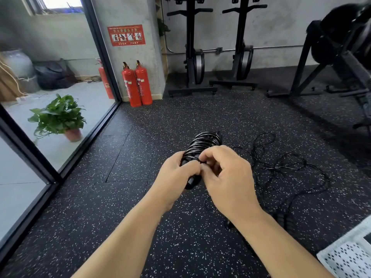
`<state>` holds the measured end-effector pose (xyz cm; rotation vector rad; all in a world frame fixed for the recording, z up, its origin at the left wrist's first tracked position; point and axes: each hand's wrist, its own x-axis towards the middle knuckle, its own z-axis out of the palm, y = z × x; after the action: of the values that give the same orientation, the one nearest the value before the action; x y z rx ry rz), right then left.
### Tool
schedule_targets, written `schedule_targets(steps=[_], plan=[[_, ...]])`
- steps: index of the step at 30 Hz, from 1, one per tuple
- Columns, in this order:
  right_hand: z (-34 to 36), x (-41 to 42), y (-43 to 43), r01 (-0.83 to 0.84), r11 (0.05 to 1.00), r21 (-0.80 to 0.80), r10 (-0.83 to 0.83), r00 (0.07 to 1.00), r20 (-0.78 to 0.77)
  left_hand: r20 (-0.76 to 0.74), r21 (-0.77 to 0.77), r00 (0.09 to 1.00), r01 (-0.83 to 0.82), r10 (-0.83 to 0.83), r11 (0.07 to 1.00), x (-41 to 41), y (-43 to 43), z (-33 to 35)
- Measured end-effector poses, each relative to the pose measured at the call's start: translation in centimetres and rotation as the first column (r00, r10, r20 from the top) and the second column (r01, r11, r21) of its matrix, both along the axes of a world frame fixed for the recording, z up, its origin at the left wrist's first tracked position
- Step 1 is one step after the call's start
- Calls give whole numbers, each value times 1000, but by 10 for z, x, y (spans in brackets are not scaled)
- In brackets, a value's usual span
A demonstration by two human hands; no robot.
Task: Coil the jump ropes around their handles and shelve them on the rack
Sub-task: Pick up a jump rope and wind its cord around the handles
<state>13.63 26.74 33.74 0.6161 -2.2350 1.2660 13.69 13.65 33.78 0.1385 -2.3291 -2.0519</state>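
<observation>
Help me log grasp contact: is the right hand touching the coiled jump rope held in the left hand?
Touching. The head view shows the right hand with fingertips curled onto the coiled jump rope, which the left hand grips.

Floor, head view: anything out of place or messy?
Yes: a second jump rope sprawls in a loose tangle on the floor. The coiled rope held by left hand and right hand looks neatly wound.
</observation>
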Motion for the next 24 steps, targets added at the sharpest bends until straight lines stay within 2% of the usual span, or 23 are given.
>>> schedule_targets(steps=[7, 11, 14, 19, 24], plan=[[4, -9, 15, -177, 982, -61, 182, 978, 102, 39, 93, 999, 9, -12, 996, 3, -3, 6], [0, -13, 16, -157, 985, 69, 160, 986, -40, 64, 94, 998, 7, -13, 996, 1, -3, 4], [0, -12, 16, -134, 983, 128, 146, 985, -89, 72, 73, 997, -7, 2, 997, -1, -3, 3], [2, -15, 22, -197, 971, 137, 198, 980, 2, 102, 20, 994, 36, -38, 999, -1, -5, 4], [6, -15, 24, -203, 924, 324, 209, 978, 16, 139, -20, 988, 70, -67, 997, 0, -7, 1]])
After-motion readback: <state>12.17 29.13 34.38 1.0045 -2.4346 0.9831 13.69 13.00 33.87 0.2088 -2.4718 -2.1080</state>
